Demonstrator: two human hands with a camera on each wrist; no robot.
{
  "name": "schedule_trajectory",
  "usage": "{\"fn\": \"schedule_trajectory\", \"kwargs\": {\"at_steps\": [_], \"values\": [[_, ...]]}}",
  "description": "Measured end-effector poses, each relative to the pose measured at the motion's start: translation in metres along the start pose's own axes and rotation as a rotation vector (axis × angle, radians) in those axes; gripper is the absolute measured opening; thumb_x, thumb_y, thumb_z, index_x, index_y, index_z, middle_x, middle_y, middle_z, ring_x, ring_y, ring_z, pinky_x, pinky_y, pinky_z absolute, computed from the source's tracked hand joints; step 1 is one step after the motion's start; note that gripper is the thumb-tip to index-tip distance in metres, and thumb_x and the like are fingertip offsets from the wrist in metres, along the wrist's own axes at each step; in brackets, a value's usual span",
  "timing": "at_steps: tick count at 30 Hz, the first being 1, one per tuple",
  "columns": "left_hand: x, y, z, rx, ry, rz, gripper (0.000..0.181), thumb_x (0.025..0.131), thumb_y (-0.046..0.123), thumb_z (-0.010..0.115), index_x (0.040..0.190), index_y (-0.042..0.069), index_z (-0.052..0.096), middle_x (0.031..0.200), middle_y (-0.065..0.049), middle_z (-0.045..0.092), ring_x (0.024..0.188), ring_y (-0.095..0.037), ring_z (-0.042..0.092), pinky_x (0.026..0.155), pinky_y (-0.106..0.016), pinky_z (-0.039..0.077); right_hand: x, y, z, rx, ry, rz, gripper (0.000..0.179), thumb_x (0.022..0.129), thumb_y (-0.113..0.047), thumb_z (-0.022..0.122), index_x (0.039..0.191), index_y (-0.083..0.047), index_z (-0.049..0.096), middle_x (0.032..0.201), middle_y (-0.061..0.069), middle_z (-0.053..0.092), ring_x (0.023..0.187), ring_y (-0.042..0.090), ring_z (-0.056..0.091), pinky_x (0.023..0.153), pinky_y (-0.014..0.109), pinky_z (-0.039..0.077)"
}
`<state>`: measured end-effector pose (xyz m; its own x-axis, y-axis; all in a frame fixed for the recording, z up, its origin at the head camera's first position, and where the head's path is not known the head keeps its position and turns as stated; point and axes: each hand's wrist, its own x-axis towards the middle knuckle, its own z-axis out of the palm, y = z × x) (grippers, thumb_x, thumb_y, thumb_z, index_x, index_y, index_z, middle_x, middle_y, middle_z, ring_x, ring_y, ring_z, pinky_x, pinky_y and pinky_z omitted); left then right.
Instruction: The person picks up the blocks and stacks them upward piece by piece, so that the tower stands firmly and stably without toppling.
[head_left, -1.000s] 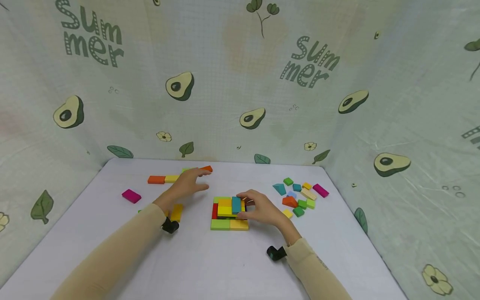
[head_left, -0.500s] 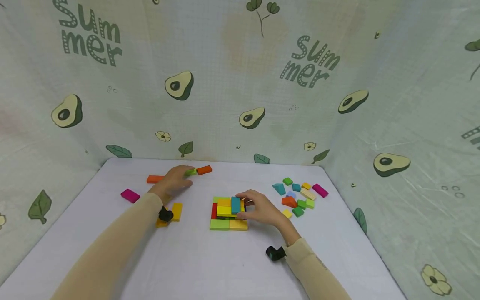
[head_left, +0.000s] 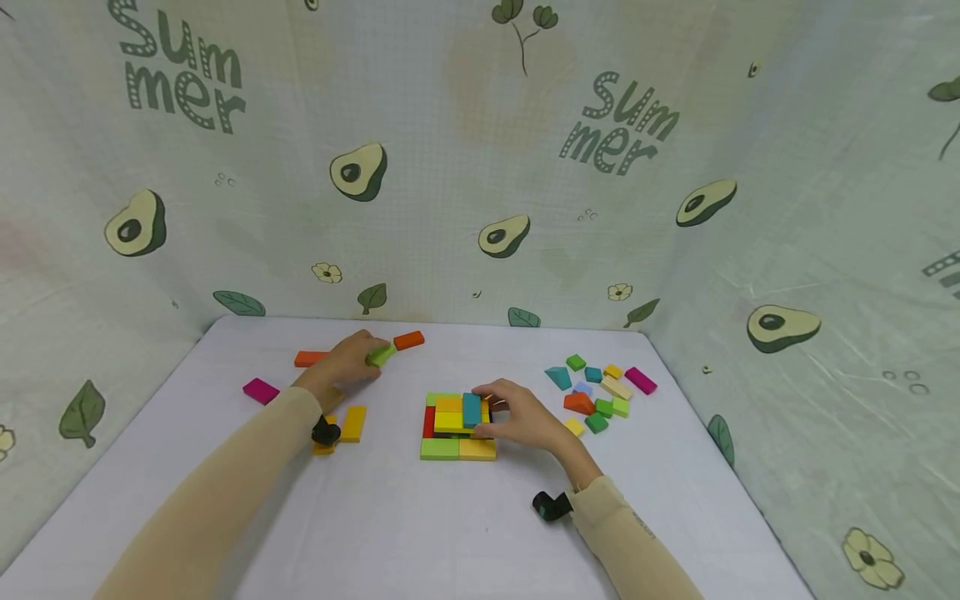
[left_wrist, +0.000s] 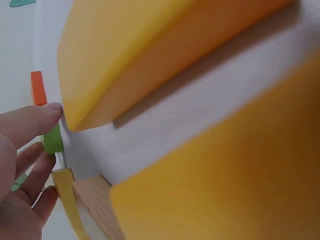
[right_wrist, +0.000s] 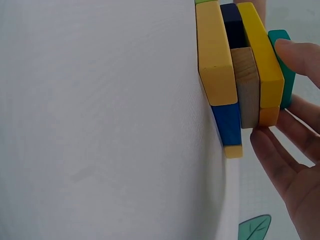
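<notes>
On the worktop, the right hand still pinches the teal block atop the stack. Farther off, the left hand pinches a light-green block, turned since a moment ago, beside the far orange block.

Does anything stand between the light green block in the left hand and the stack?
Nothing visible stands between the light green block, pinched by the left hand, and the stack. An orange block lies at the green block's far end, off that line. At the stack, the right hand holds the teal block on top.
</notes>
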<state>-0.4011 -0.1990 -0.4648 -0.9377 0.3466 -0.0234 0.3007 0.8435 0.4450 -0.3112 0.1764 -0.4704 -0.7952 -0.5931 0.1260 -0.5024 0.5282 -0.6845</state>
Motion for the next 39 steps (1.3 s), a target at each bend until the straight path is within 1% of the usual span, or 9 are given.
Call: {"fn": "schedule_trajectory", "kwargs": {"at_steps": [7, 14, 17, 19, 22, 26, 29, 32, 39], "values": [[-0.001, 0.001, 0.001, 0.016, -0.030, 0.023, 0.061, 0.099, 0.009, 0.074, 0.154, -0.001, 0.052, 0.156, -0.027, 0.048, 0.136, -0.044, 0.051, 0.119, -0.060, 0.040, 0.000, 0.000, 0.000, 0.004, -0.001, 0.007, 0.060, 0.092, -0.033, 0.085, 0.145, -0.016, 0.062, 0.132, -0.001, 0.064, 0.119, 0.020, 0.064, 0.107, 0.039, 0.056], [0.001, -0.002, 0.001, 0.025, -0.034, 0.042, 0.066, 0.094, 0.016, 0.082, 0.152, -0.001, 0.055, 0.144, -0.024, 0.054, 0.112, -0.033, 0.060, 0.109, -0.053, 0.051, 0.000, -0.001, 0.000, 0.004, -0.002, 0.016, 0.061, 0.092, -0.033, 0.085, 0.146, -0.017, 0.062, 0.133, -0.001, 0.064, 0.119, 0.019, 0.064, 0.107, 0.039, 0.056], [0.000, -0.001, 0.002, 0.018, -0.032, 0.046, 0.063, 0.093, 0.019, 0.084, 0.147, 0.000, 0.060, 0.140, -0.021, 0.056, 0.112, -0.031, 0.060, 0.108, -0.053, 0.052, 0.000, -0.001, 0.000, 0.002, -0.004, 0.015, 0.060, 0.092, -0.033, 0.085, 0.146, -0.017, 0.062, 0.133, -0.001, 0.064, 0.119, 0.020, 0.064, 0.107, 0.039, 0.056], [-0.002, 0.001, 0.002, -0.001, -0.038, 0.038, 0.060, 0.092, 0.019, 0.085, 0.145, 0.001, 0.062, 0.140, -0.019, 0.059, 0.115, -0.033, 0.060, 0.110, -0.054, 0.050, 0.000, -0.001, 0.000, 0.004, -0.004, 0.014, 0.060, 0.092, -0.033, 0.085, 0.146, -0.017, 0.062, 0.133, -0.001, 0.064, 0.120, 0.020, 0.064, 0.107, 0.039, 0.056], [-0.006, 0.006, 0.003, -0.061, -0.057, -0.007, 0.059, 0.091, 0.019, 0.086, 0.143, 0.004, 0.063, 0.142, -0.016, 0.061, 0.122, -0.034, 0.058, 0.115, -0.056, 0.046, 0.000, -0.001, 0.000, 0.003, -0.003, 0.013, 0.060, 0.093, -0.033, 0.085, 0.145, -0.017, 0.062, 0.133, -0.001, 0.064, 0.120, 0.021, 0.065, 0.107, 0.040, 0.056], [-0.011, 0.013, 0.003, -0.081, -0.062, -0.042, 0.060, 0.090, 0.023, 0.087, 0.144, 0.008, 0.063, 0.141, -0.013, 0.062, 0.126, -0.033, 0.057, 0.117, -0.058, 0.043, 0.000, 0.000, 0.001, 0.002, 0.000, 0.007, 0.060, 0.093, -0.033, 0.085, 0.145, -0.016, 0.062, 0.133, -0.001, 0.064, 0.120, 0.021, 0.065, 0.106, 0.040, 0.056], [-0.013, 0.017, 0.004, -0.029, -0.042, -0.010, 0.062, 0.090, 0.032, 0.088, 0.143, 0.011, 0.065, 0.137, -0.010, 0.063, 0.124, -0.030, 0.058, 0.115, -0.055, 0.046, 0.000, 0.000, 0.002, 0.005, -0.001, 0.004, 0.060, 0.093, -0.032, 0.085, 0.146, -0.016, 0.061, 0.134, -0.001, 0.064, 0.120, 0.020, 0.065, 0.106, 0.039, 0.056], [-0.016, 0.024, 0.003, 0.002, -0.014, 0.057, 0.062, 0.090, 0.037, 0.088, 0.142, 0.012, 0.066, 0.135, -0.007, 0.064, 0.123, -0.029, 0.058, 0.112, -0.053, 0.049, 0.000, 0.000, 0.002, 0.005, -0.002, 0.003, 0.061, 0.093, -0.032, 0.085, 0.146, -0.015, 0.061, 0.135, 0.000, 0.063, 0.120, 0.021, 0.064, 0.106, 0.039, 0.056], [-0.030, 0.062, 0.004, 0.013, 0.020, 0.244, 0.059, 0.089, 0.040, 0.087, 0.139, 0.015, 0.069, 0.134, -0.004, 0.067, 0.120, -0.027, 0.060, 0.107, -0.052, 0.052, -0.001, 0.000, 0.001, -0.006, 0.004, 0.012, 0.060, 0.093, -0.032, 0.085, 0.145, -0.016, 0.061, 0.136, 0.000, 0.063, 0.121, 0.022, 0.064, 0.107, 0.041, 0.056]]}}
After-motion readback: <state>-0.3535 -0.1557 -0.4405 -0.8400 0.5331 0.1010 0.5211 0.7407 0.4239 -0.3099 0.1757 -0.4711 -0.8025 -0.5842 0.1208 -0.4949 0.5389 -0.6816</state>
